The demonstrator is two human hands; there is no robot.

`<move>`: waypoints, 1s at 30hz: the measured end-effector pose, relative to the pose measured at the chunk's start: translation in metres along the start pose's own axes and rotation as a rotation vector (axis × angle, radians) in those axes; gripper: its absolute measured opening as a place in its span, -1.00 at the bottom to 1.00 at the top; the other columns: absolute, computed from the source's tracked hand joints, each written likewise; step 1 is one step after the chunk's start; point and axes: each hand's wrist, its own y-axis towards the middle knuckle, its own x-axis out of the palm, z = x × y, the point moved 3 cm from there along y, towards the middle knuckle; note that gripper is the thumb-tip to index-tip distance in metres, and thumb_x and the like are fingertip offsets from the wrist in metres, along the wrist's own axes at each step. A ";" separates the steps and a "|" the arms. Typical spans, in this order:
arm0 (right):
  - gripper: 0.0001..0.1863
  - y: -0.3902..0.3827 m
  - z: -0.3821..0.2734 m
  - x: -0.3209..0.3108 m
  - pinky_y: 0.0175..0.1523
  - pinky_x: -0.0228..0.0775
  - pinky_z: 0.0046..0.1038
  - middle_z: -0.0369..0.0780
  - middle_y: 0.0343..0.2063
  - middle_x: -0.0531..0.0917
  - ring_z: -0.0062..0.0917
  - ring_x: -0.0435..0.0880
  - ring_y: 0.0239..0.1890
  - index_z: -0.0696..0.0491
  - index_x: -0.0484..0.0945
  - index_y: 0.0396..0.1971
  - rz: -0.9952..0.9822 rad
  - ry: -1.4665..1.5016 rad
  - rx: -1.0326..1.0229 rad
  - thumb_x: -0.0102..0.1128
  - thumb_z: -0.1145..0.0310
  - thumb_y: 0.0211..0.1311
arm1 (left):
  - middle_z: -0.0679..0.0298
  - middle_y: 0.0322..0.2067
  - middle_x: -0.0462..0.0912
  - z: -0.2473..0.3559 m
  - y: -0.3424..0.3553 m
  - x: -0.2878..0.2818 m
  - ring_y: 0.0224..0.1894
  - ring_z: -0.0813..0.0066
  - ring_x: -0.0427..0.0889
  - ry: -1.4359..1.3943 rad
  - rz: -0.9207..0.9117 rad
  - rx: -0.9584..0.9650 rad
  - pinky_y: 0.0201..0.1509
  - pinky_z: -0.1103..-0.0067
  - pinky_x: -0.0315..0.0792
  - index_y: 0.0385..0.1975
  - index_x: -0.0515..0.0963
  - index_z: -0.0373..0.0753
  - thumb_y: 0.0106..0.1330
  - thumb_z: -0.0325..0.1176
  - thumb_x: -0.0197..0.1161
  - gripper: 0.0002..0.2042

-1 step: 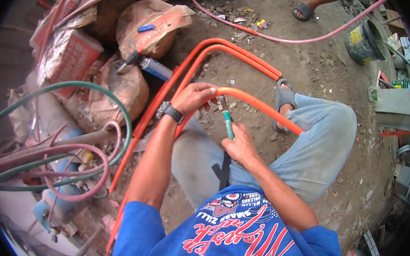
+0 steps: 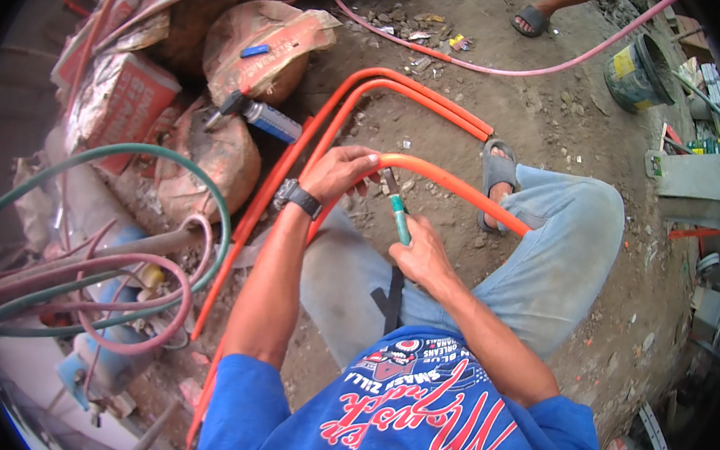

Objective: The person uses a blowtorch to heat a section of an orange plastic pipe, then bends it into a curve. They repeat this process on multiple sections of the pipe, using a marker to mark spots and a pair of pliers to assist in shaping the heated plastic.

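My left hand [image 2: 340, 173], with a watch on its wrist, is closed around the bend of an orange plastic pipe [image 2: 456, 184]. From the bend, one end of the pipe runs rightward to my right knee; the other part passes down under my left arm. My right hand [image 2: 424, 251] grips the green handle of a tool [image 2: 400, 218] with a flat metal blade. Its tip points up at the underside of the pipe, close to my left fingers. Whether the blade touches the pipe, I cannot tell.
More bent orange pipes [image 2: 425, 92] lie on the dirt ahead. To the left are a gas torch can [image 2: 273, 122], a blue lighter-like piece [image 2: 254, 50], paper sacks [image 2: 124, 105] and coiled hoses [image 2: 178, 274]. A black bucket [image 2: 640, 74] and another person's sandalled foot [image 2: 532, 20] are far right.
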 end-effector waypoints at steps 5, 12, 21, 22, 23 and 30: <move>-0.39 0.011 0.001 -0.005 0.22 0.46 -0.03 0.15 0.04 0.55 0.12 0.58 0.11 0.04 0.54 0.22 -0.043 -0.038 -0.027 0.22 0.35 0.06 | 0.29 -0.24 0.77 0.000 0.002 0.002 -0.39 0.62 0.67 0.007 0.022 0.003 -0.36 0.64 0.45 0.09 0.67 -0.25 0.58 -0.08 0.18 -0.63; -0.22 0.013 -0.007 -0.010 0.29 0.44 -0.12 0.09 0.04 0.57 0.00 0.61 0.14 -0.08 0.52 0.36 -0.138 -0.003 -0.053 0.33 0.23 -0.01 | 0.31 -0.23 0.77 0.000 0.000 0.001 -0.38 0.64 0.66 -0.025 -0.013 0.002 -0.36 0.65 0.45 0.11 0.66 -0.22 0.58 -0.05 0.19 -0.61; -0.23 0.024 0.009 -0.009 0.44 0.30 -0.18 0.07 0.19 0.56 -0.08 0.55 0.29 0.00 0.56 0.33 -0.149 0.146 -0.108 0.38 0.15 0.00 | 0.46 -0.34 0.61 0.007 -0.002 0.004 -0.42 0.70 0.56 -0.009 -0.057 -0.021 -0.39 0.69 0.35 0.20 0.64 -0.15 0.51 -0.02 0.30 -0.57; -0.23 0.025 0.010 -0.007 0.47 0.26 -0.20 0.07 0.22 0.56 -0.08 0.53 0.31 0.02 0.56 0.33 -0.145 0.159 -0.127 0.38 0.15 0.01 | 0.47 -0.35 0.60 0.007 -0.002 0.002 -0.42 0.71 0.55 -0.008 -0.060 -0.033 -0.39 0.69 0.34 0.21 0.64 -0.15 0.50 -0.02 0.31 -0.57; -0.26 0.026 0.013 -0.005 0.43 0.30 -0.21 0.05 0.17 0.59 -0.11 0.55 0.28 0.04 0.57 0.29 -0.127 0.178 -0.160 0.38 0.16 0.01 | 0.48 -0.36 0.58 0.006 -0.001 0.002 -0.42 0.71 0.55 -0.008 -0.065 -0.044 -0.39 0.69 0.33 0.21 0.64 -0.15 0.50 -0.02 0.32 -0.57; -0.57 0.026 0.010 -0.001 0.04 0.49 -0.18 -0.03 -0.21 0.60 -0.18 0.64 -0.13 0.13 0.59 -0.08 -0.119 0.223 -0.109 0.33 0.29 0.01 | 0.54 -0.38 0.54 0.003 -0.001 0.005 -0.42 0.74 0.53 -0.034 -0.067 -0.034 -0.41 0.70 0.29 0.18 0.65 -0.15 0.50 -0.07 0.34 -0.61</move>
